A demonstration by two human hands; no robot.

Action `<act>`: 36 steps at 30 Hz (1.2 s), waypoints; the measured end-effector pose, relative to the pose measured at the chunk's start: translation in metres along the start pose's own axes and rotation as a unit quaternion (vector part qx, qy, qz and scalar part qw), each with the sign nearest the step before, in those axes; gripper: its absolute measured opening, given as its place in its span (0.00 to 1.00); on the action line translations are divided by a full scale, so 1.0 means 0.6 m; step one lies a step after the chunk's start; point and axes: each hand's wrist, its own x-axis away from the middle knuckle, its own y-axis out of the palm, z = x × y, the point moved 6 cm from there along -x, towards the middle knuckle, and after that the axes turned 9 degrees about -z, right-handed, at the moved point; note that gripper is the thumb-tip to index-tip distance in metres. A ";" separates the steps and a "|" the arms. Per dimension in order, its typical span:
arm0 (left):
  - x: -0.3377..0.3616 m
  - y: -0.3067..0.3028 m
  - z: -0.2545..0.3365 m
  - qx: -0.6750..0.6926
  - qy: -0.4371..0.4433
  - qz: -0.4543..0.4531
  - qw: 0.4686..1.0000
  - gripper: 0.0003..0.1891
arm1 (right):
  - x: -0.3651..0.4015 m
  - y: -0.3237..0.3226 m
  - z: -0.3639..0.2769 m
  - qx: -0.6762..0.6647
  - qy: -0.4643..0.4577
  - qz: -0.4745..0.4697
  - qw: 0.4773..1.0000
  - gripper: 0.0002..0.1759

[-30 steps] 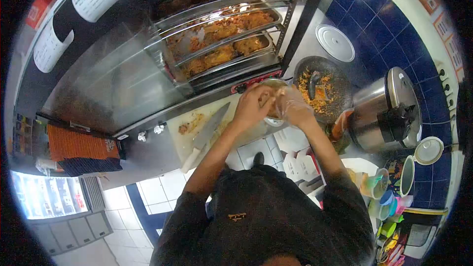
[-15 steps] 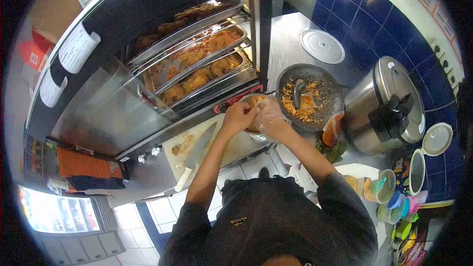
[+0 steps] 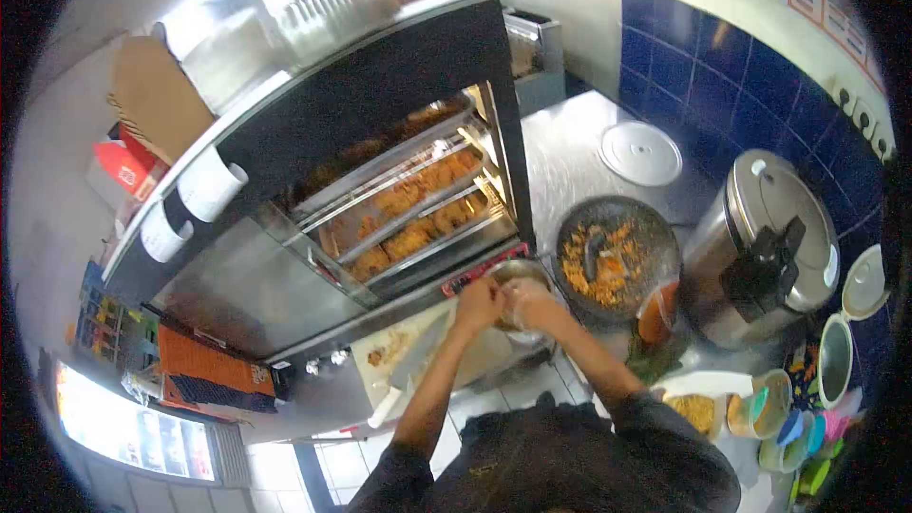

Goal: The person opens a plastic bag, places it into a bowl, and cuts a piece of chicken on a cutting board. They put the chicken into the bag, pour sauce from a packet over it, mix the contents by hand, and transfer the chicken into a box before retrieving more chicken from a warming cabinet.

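Note:
My left hand point(image 3: 481, 305) is bare, its fingers drawn together at the near side of a round metal bowl point(image 3: 521, 273). Beside it, nearly touching, my right hand point(image 3: 532, 307) wears a clear plastic glove, fingers bunched over the bowl. Anything between my fingers is hidden by the hands and blur. Right of the bowl stands a dark stone-like pan point(image 3: 657, 228) with orange-brown crumbly food and a dark pestle-like piece point(image 3: 593, 255) in it. A knife point(image 3: 415, 358) with a white handle lies on the cutting board point(image 3: 369, 361), left of my arms.
A heated cabinet point(image 3: 418, 66) with trays of fried food point(image 3: 408, 233) rises ahead. On the right stand a large metal cooker point(image 3: 755, 247), a bag of orange sauce point(image 3: 657, 312) and several plastic tubs point(image 3: 771, 399). A round lid point(image 3: 641, 153) lies behind the pan.
My view has tilted up, so the counter and cabinet appear lower and further right. Both hands stay close together at the bowl; the gloved fingers have drawn nearer the bare ones.

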 end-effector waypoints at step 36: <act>-0.049 0.000 0.066 -0.038 0.196 -0.115 0.973 0.03 | 0.017 0.001 -0.014 -0.086 -0.045 -0.104 0.990 0.10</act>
